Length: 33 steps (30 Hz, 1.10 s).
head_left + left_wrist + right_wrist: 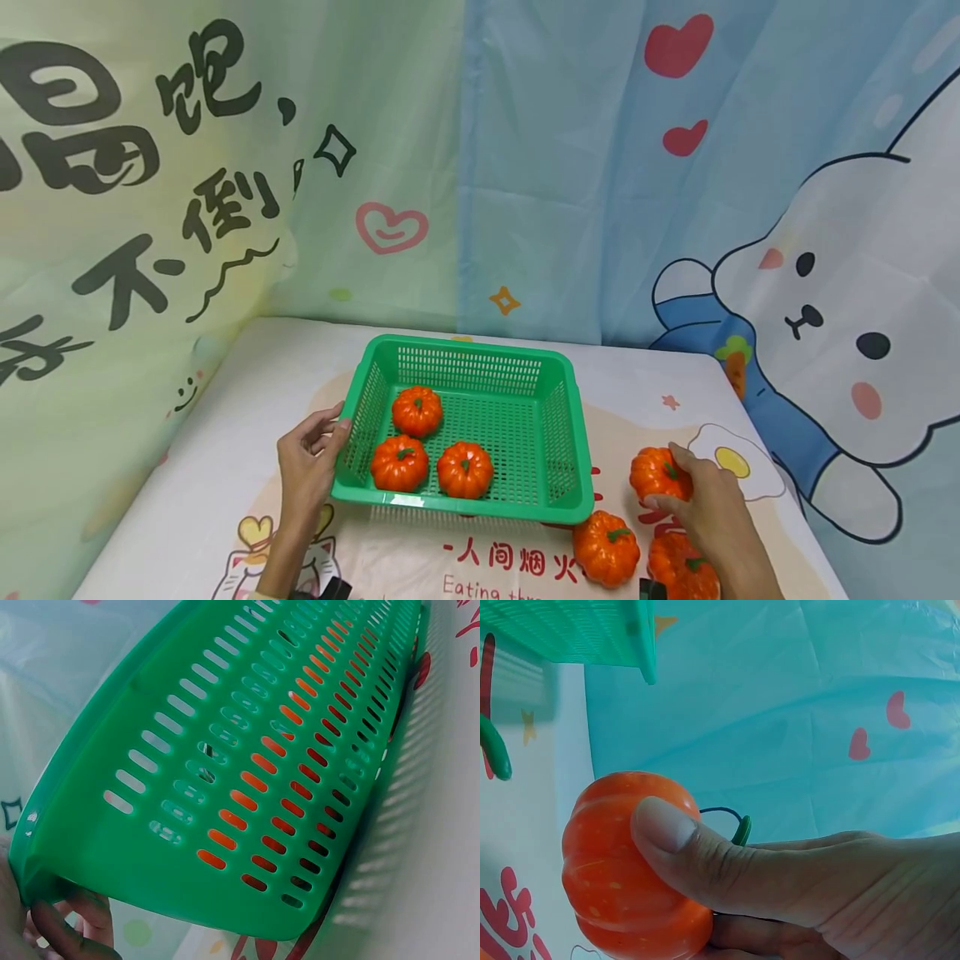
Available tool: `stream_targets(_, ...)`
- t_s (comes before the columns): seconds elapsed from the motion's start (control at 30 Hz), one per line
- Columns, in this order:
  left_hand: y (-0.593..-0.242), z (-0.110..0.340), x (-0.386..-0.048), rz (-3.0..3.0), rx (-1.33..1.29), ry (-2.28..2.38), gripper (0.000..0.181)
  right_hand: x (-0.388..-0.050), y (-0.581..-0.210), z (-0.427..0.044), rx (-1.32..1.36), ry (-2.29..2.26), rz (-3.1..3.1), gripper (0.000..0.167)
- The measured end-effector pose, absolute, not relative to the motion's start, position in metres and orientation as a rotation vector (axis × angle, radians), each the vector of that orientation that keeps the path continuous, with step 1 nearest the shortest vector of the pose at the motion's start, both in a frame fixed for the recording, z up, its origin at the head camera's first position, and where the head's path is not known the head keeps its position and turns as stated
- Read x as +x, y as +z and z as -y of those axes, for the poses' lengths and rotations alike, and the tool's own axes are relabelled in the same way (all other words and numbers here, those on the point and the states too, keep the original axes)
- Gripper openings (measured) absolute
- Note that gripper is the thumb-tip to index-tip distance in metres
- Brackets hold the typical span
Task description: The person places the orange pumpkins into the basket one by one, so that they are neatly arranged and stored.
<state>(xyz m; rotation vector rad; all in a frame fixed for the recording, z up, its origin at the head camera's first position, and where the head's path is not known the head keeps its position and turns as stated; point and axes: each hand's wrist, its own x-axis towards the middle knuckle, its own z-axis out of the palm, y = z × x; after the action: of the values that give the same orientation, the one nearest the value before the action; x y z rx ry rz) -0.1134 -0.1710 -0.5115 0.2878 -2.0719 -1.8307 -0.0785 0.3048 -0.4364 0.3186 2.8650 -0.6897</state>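
Note:
A green plastic basket (pixel 525 442) with slotted walls has three small orange pumpkins inside, among them one pumpkin (pixel 465 470) near its front wall. My left hand (pixel 307 458) grips the basket's left rim; the left wrist view shows fingers curled under the rim (pixel 45 889). Right of the basket, my right hand (pixel 712 508) holds another pumpkin (pixel 630 870) between thumb and fingers, its green stem showing. Below that hand lie two more pumpkins: one (pixel 606 550) by the basket's front right corner, the other (pixel 681 568) partly hidden by the right wrist.
A printed cloth with red lettering (pixel 517 557) and a fried egg picture (pixel 731 462) covers the table. Behind it hangs a pastel curtain (pixel 540 167) with hearts, large dark characters and a white cartoon animal (pixel 862 333).

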Motion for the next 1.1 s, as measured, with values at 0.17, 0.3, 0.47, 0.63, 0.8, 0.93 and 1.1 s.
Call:
stream_targets(0.17, -0.511, 0.171, -0.114, 2.075, 0.286, -1.83, 0.031, -0.078, -0.434, -0.304, 0.302, -0.699, -2.859, 0.094)
stream_targets(0.3, -0.511, 0.171, -0.114, 2.076, 0.283, -1.829, 0.031, -0.079, -0.431, -0.303, 0.294, -0.714, -2.856, 0.093)
stream_targets(0.47, -0.51, 0.17, -0.115, 2.065, 0.279, -1.84, 0.031, -0.079, -0.428, -0.303, 0.299, -0.723, -2.853, 0.092)
stream_targets(0.63, -0.51, 0.171, -0.114, 2.059, 0.282, -1.847, 0.029, -0.079, -0.425, -0.301, 0.298, -0.727, -2.846, 0.091)
stream_targets(0.8, -0.511, 0.171, -0.114, 2.06, 0.278, -1.852, 0.03, -0.079, -0.424, -0.298, 0.285, -0.714, -2.848, 0.091)
stream_targets(0.93, -0.511, 0.172, -0.115, 2.045, 0.27, -1.865, 0.029, -0.08, -0.422, -0.295, 0.282, -0.699, -2.847, 0.092)
stream_targets(1.1, -0.512, 0.172, -0.115, 2.024, 0.261, -1.877, 0.029, -0.08, -0.418, -0.291, 0.259, -0.692, -2.861, 0.092)
